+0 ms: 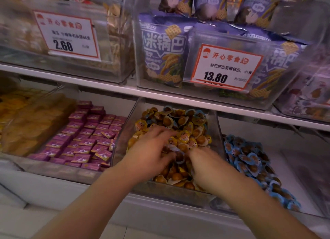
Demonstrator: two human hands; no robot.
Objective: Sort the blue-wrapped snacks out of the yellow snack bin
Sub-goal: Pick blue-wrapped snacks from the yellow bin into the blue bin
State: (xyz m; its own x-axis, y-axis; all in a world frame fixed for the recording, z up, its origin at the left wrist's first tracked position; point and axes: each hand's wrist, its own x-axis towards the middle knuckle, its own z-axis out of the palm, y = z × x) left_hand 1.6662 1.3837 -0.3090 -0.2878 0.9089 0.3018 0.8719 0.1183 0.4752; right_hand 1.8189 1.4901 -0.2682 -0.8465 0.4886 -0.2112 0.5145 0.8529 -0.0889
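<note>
Two bare forearms reaching in from the near edge. Left hand (pixel 151 149) and right hand (pixel 205 164) both plunged into the yellow snack bin (pixel 123 136), a clear container on the lower shelf holding a heap of yellow-wrapped snacks (pixel 185 138). Left fingers curled down into the pile; right fingers curled, tips buried among wrappers. Motion blur and overlap at the fingertips: cannot tell whether either hand pinches a wrapper or only touches the heap. Blue-wrapped snacks (pixel 198 115) visible mixed in along the back of the yellow heap; exact count not readable.

Just right of that bin, one clear bin of blue-wrapped pieces (pixel 253 160). Just left, one bin of purple packets (pixel 85 136), then one bin of yellow chips (pixel 35 124).

Upper shelf, farther back: two price tags. Left tag (pixel 66 33) reading "开心零食", price "2.60". Right tag (pixel 226 67) reading "开心零食", "好巴好巴花椒锅巴,小米", price "13.80". Purple bags (pixel 162 47) behind it printed "小米锅巴".
</note>
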